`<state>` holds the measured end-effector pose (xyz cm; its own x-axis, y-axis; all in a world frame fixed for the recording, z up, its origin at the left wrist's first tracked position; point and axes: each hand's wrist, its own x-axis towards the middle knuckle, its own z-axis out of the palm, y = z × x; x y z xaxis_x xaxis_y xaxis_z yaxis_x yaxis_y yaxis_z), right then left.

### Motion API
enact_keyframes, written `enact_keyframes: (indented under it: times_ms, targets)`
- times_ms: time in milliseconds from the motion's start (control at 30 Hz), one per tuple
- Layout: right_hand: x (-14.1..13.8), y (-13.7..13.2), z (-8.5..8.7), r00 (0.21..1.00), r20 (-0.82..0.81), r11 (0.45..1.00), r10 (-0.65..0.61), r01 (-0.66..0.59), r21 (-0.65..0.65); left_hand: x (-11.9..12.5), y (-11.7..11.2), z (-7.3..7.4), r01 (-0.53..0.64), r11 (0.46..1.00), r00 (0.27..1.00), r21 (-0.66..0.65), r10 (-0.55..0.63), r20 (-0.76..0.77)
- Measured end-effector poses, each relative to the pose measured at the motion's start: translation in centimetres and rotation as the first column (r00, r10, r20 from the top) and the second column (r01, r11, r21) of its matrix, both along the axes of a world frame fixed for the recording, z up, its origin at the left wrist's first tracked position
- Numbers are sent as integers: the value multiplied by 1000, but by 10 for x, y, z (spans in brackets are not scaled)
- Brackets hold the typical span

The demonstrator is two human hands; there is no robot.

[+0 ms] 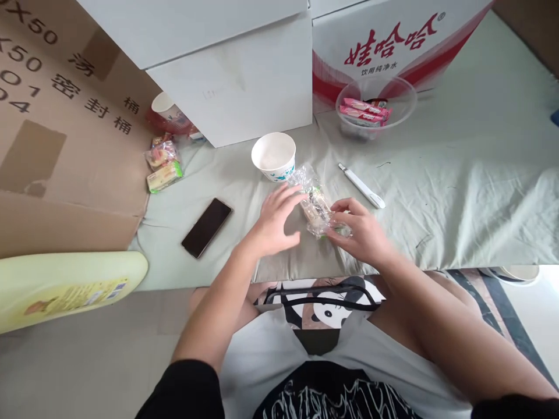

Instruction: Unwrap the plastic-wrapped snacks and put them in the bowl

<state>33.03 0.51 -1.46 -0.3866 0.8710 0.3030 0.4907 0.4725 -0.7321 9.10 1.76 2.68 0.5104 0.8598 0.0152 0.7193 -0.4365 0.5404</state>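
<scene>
A snack in a crinkled clear wrapper with green print (317, 205) lies on the cloth between my hands. My left hand (276, 222) is open on its left side, thumb and fingers spread apart, with the fingertips close to the wrapper's upper part; whether they touch it I cannot tell. At the right edge of the wrapper, my right hand (358, 228) has its fingers bent and closed on the plastic. Just beyond the wrapper stands a white paper bowl (273, 155) with a blue print. A white utility knife (361, 186) lies to the right, beyond my right hand.
A dark phone (207, 227) lies left on the green tablecloth (463, 192). Wrapped snacks (164, 169) sit by a cardboard box (74, 128). White boxes (262, 87) stand behind. A clear plastic bowl (376, 110) holds pink packets. A yellow bottle (74, 285) is front left.
</scene>
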Motion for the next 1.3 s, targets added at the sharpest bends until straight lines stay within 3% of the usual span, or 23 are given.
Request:
enact_keyframes:
  times_ms: [133,233,300,400,433,500,567,633,733,800,867,933,1033,1133,1233,1300]
  targets:
    - [-18,2,-4,1000,-6,986,20,-20,-164,-6,-21,-25,-22,986,983,-164,51,175]
    - [-34,5,-4,996,-48,973,78,-86,-214,-5,-21,-44,-163,961,936,-222,222,275]
    - [-41,7,0,987,-98,942,131,-154,-299,-8,-17,-49,-242,933,896,-265,320,308]
    - [-41,11,5,963,-216,878,164,-242,-413,-15,-11,-46,-223,910,888,-350,338,311]
    - [-38,12,6,968,-235,892,86,-180,-414,-16,-10,-44,-202,906,892,-372,326,311]
    - [-29,16,3,954,-213,924,-211,123,-362,-18,-9,-41,-191,897,892,-399,328,310]
    - [-19,21,-3,869,-144,863,-473,424,-275,-18,-10,-39,-214,885,886,-413,354,299]
    - [-11,27,-10,851,-53,839,-523,503,-205,-16,-12,-39,-216,882,882,-419,361,304]
    - [-12,33,-15,932,-25,915,-361,349,-204,-15,-16,-41,-132,894,879,-429,306,367]
    - [-21,34,-13,964,-136,938,-229,181,-295,-14,-17,-43,-91,888,858,-450,299,417]
    - [-32,32,-9,945,-300,924,-134,10,-382,-14,-17,-47,-84,862,815,-500,348,464]
    - [-42,27,-6,909,-409,922,-86,-83,-377,-13,-16,-51,-56,827,762,-559,397,511]
    - [-53,19,-7,916,-400,954,-33,-90,-285,-11,-14,-53,60,791,702,-608,400,590]
    - [-57,12,-9,940,-340,967,-15,-74,-245,-9,-14,-51,137,788,651,-600,385,655]
    - [-53,7,-4,933,-360,965,24,-115,-236,-10,-14,-49,92,815,633,-573,396,665]
    - [-47,4,1,918,-396,971,21,-112,-210,-13,-12,-49,-13,837,644,-548,426,635]
